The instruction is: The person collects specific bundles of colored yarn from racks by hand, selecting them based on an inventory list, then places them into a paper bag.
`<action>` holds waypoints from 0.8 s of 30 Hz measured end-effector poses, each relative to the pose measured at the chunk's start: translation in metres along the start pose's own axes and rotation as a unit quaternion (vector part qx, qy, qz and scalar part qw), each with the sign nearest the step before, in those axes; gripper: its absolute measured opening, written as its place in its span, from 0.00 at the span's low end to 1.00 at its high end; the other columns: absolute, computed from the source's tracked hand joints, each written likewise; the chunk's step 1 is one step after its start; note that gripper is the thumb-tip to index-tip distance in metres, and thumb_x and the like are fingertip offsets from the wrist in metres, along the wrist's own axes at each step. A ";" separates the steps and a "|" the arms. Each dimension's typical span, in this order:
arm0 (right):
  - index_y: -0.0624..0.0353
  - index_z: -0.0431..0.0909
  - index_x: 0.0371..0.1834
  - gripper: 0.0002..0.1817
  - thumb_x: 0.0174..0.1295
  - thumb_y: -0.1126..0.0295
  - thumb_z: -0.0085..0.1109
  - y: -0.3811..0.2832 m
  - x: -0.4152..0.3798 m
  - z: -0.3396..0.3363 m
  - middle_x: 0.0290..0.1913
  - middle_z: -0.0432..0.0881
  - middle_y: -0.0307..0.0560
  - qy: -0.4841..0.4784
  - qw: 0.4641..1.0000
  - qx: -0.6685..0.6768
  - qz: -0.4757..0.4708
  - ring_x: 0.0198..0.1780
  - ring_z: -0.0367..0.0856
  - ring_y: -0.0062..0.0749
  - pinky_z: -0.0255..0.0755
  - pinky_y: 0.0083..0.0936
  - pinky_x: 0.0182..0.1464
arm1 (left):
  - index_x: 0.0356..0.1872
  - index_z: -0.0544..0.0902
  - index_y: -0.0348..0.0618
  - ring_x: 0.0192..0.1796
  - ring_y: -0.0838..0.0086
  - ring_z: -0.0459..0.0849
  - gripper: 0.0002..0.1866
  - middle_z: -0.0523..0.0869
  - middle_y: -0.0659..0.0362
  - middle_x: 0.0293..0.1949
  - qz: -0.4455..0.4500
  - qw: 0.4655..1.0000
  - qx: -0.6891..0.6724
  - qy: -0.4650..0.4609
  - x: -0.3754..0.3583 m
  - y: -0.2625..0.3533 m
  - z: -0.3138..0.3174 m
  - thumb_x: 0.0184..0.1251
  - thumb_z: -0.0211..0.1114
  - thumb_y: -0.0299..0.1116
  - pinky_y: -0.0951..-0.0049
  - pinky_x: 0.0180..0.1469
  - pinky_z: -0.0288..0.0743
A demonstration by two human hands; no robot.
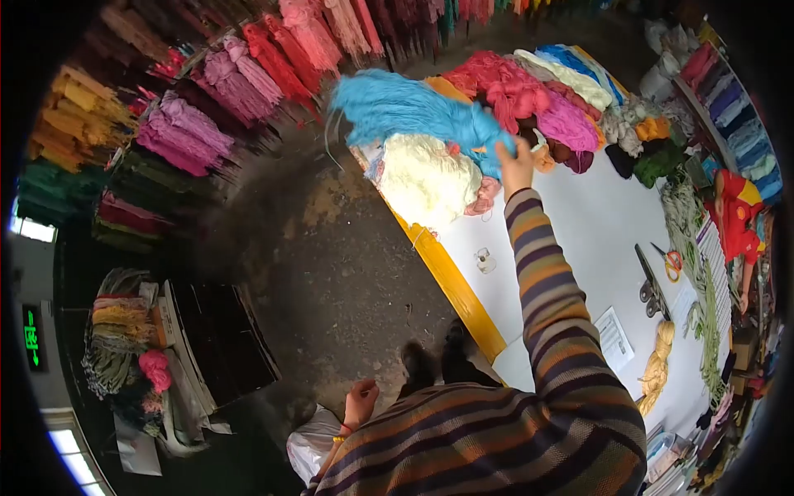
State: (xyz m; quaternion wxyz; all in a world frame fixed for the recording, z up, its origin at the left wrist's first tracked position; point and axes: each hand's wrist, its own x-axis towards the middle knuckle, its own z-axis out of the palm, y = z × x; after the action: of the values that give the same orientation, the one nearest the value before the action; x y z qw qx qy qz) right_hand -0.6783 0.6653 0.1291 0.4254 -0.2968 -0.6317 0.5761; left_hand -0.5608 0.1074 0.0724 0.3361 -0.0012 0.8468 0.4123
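At the far end of the white table, my right hand (517, 165) is closed on one end of a blue yarn hank (405, 107). The hank stretches to the left over a cream yarn bundle (426, 182) and is slightly blurred. Pink and orange yarn shows beside and under it. Low by my body, my left hand (361, 403) hangs away from the table with its fingers curled in and nothing visible in them.
More hanks, such as a red one (504, 87), are heaped behind. On the white table (579, 223) lie orange-handled scissors (672, 264), black shears (652, 289), a paper sheet (612, 339) and a tan hank (657, 364). A person in red (736, 215) is at the right. Hanging yarn racks line the left.
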 end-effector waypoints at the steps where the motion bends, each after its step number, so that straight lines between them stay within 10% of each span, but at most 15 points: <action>1: 0.64 0.68 0.46 0.19 0.57 0.63 0.58 0.051 -0.001 -0.011 0.41 0.76 0.50 0.003 0.980 -0.199 -0.024 0.43 0.75 0.33 0.69 0.29 0.51 | 0.42 0.79 0.35 0.42 0.69 0.82 0.17 0.84 0.51 0.38 -0.016 1.000 0.013 -0.020 0.004 0.012 -0.002 0.57 0.62 0.36 0.73 0.44 0.74; 5: 0.59 0.73 0.42 0.16 0.52 0.64 0.60 0.210 -0.082 -0.070 0.32 0.78 0.46 -0.045 0.952 -0.239 0.185 0.31 0.76 0.26 0.73 0.23 0.37 | 0.43 0.79 0.34 0.41 0.69 0.82 0.16 0.83 0.51 0.38 -0.025 0.997 0.043 -0.067 0.038 0.049 -0.018 0.57 0.62 0.36 0.73 0.44 0.74; 7: 0.59 0.76 0.30 0.09 0.56 0.64 0.57 0.157 -0.150 -0.072 0.24 0.78 0.42 -0.038 0.936 -0.107 0.334 0.24 0.75 0.22 0.71 0.22 0.26 | 0.43 0.79 0.35 0.41 0.71 0.82 0.16 0.84 0.52 0.37 0.002 0.995 0.046 -0.093 0.066 0.051 -0.023 0.58 0.62 0.36 0.74 0.44 0.74; 14: 0.55 0.78 0.33 0.12 0.55 0.60 0.54 0.021 -0.334 -0.070 0.30 0.81 0.47 -0.271 0.845 -0.364 0.284 0.36 0.80 0.40 0.73 0.32 0.41 | 0.44 0.79 0.38 0.45 0.75 0.78 0.13 0.81 0.54 0.42 0.280 0.900 0.049 -0.330 0.142 0.231 -0.016 0.57 0.62 0.28 0.73 0.49 0.71; 19: 0.55 0.75 0.37 0.15 0.56 0.57 0.51 0.013 -0.389 -0.050 0.35 0.81 0.51 -0.187 0.835 -0.332 0.396 0.40 0.78 0.47 0.71 0.38 0.43 | 0.45 0.79 0.49 0.57 0.54 0.68 0.15 0.74 0.48 0.51 0.517 0.505 -0.044 -0.690 0.062 0.442 0.002 0.54 0.64 0.31 0.56 0.59 0.58; 24: 0.57 0.75 0.36 0.14 0.56 0.59 0.51 -0.021 -0.412 -0.060 0.33 0.81 0.51 -0.075 0.864 -0.296 0.400 0.38 0.79 0.46 0.73 0.37 0.40 | 0.38 0.81 0.58 0.50 0.55 0.73 0.07 0.75 0.49 0.50 0.366 0.223 -0.198 -0.882 -0.035 0.458 0.047 0.58 0.63 0.36 0.57 0.51 0.64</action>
State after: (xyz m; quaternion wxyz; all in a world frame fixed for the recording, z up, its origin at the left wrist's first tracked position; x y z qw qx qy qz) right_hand -0.4328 0.3338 0.0678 0.0024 -0.5919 -0.6295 0.5033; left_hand -0.6351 0.4324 0.3913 0.6703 0.6067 -0.1885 0.3834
